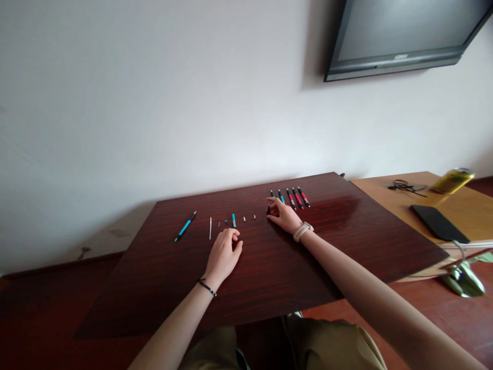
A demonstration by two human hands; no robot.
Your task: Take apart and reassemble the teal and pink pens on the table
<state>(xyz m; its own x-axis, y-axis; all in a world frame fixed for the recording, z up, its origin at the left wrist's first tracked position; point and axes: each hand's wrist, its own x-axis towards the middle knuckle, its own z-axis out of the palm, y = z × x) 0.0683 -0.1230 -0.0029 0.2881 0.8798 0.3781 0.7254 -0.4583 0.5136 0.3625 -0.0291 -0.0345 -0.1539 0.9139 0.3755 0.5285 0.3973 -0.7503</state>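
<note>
Glossy dark wood table point(346, 241) bears slim pens point(295, 198); right hand point(284, 216) fingers one, left hand point(223, 256) rests loosely curled, empty.

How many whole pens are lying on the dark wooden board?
6: one teal pen alone at the left, and five in a row by the right hand: two teal, three red. The hand may hide another.

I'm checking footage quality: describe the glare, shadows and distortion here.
Head view: a soft sheen lies on the dark table right of the row of pens; the television casts a shadow on the wall; wide-angle bending tilts the edges; the small parts are too tiny to identify.
</note>
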